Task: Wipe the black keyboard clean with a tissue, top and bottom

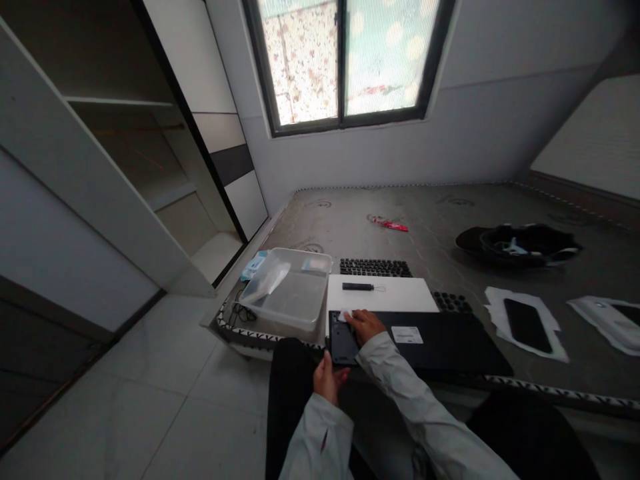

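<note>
A dark, flat laptop-like device (440,340) with a white label lies along the near edge of the grey mattress (500,207). My right hand (366,325) rests on its left end, fingers pressed on a small white wipe (345,315). My left hand (327,379) grips the device's near-left corner, thumb on top. A white board (400,293) with a small black stick-shaped tool (358,287) lies just behind it. A black keyboard (375,267) sits further back.
A clear plastic tub (287,290) stands left of the board. A phone on white paper (525,323), another white packet (605,317), a black helmet-like object (520,243) and a red wrapper (390,225) lie on the mattress. An open wardrobe (125,167) stands to the left.
</note>
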The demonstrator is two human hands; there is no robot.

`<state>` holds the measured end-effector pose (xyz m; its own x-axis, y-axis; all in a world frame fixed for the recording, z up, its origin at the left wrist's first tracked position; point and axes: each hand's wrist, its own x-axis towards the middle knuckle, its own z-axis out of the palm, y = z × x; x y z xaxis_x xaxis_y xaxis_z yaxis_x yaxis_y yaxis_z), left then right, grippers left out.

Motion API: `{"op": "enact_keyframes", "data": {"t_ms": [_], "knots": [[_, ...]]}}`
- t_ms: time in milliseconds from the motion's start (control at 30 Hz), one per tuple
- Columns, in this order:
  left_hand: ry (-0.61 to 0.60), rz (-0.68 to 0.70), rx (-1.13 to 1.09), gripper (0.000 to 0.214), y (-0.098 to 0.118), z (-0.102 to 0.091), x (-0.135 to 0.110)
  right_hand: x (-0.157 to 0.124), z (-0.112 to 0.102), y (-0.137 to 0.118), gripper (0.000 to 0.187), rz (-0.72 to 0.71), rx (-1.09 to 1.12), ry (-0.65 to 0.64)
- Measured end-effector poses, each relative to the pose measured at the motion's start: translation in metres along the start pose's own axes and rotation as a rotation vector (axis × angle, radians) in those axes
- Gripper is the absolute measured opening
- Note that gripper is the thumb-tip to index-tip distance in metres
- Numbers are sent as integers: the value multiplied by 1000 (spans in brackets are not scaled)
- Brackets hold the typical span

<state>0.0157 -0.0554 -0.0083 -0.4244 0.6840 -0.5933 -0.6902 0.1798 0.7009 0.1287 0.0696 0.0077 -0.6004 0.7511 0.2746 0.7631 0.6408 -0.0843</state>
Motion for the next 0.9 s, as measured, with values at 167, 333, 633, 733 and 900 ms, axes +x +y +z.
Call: {"op": "enact_keyframes", "data": {"t_ms": [167,333,633,733,900], "knots": [[-32,15,-3,37,-3,0,4,-9,6,3,40,45,-23,131],[-56,20,-10,32,-3,-1,6,-31,1,24,40,191,-83,204],[-15,8,11,27,5,4,-2,-86,-31,123,45,237,-242,-15],[0,12,25,31,7,6,-7,-109,-38,163,46,318,-295,13],[12,5,13,32,11,9,-10,-135,-51,202,43,404,-324,40]]}}
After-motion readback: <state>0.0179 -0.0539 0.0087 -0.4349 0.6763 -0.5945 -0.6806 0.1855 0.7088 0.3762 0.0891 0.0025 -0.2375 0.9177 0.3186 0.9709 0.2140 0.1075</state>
